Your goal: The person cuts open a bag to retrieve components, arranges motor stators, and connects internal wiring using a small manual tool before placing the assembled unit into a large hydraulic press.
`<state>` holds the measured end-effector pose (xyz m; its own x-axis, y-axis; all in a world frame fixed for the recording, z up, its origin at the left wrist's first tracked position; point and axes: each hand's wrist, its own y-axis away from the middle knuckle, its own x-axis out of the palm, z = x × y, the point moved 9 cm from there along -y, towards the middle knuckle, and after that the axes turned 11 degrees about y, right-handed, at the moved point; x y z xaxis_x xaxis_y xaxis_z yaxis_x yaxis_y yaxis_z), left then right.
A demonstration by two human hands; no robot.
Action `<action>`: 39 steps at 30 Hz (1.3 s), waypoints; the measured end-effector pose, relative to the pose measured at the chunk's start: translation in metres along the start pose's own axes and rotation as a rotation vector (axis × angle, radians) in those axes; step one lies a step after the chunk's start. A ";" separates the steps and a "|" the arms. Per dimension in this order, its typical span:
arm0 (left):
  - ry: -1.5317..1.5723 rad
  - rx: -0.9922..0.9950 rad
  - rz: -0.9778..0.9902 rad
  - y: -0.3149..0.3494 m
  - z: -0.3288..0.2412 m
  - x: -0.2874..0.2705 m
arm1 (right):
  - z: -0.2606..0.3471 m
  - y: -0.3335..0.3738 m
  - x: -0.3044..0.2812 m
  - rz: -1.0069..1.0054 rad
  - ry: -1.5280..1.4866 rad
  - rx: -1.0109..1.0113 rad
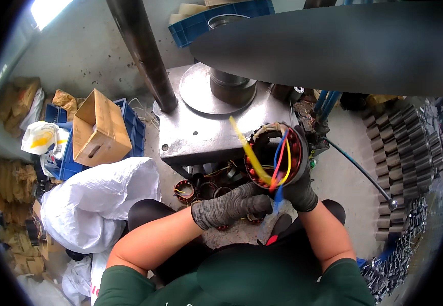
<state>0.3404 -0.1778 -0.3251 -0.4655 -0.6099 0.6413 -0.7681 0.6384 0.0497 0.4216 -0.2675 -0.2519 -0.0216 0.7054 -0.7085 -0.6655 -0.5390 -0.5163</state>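
Observation:
A motor stator, a dark metal ring with copper and red windings inside, is held up in front of me with its open end facing me. Blue, red and yellow leads cross its opening, and a yellow sleeve sticks out toward the upper left. My right hand, in a dark grey glove, wraps around the ring's right and lower side. My left hand, gloved alike, is closed at the lower left edge; its fingertips are partly hidden by the stator. A blue lead end hangs between the hands.
Ahead stands a metal press bed with a round plate, a cylinder and a column. A blurred grey bar crosses above. Several stators lie below. White sack and carton are left; ball-ended lever and stacked metal cylinders right.

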 end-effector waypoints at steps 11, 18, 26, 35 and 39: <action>-0.481 0.365 -0.667 0.016 -0.082 -0.074 | -0.033 0.033 0.070 0.075 -1.607 0.738; -0.682 0.506 -0.475 0.000 -0.091 -0.046 | -0.024 0.055 0.097 0.189 -1.846 0.985; -0.761 0.332 -0.346 -0.011 -0.081 -0.027 | -0.039 0.066 0.098 0.229 -1.763 1.065; -1.193 0.280 -0.360 -0.005 -0.074 -0.048 | -0.028 0.051 0.092 0.346 -1.637 0.892; -1.310 0.247 -0.498 -0.006 -0.071 -0.060 | -0.032 0.057 0.097 0.331 -1.649 0.847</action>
<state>0.4043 -0.1116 -0.3095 -0.0877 -0.8165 -0.5706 -0.9622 0.2178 -0.1638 0.4054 -0.2438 -0.3653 -0.4662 0.5888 0.6603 -0.6175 -0.7511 0.2337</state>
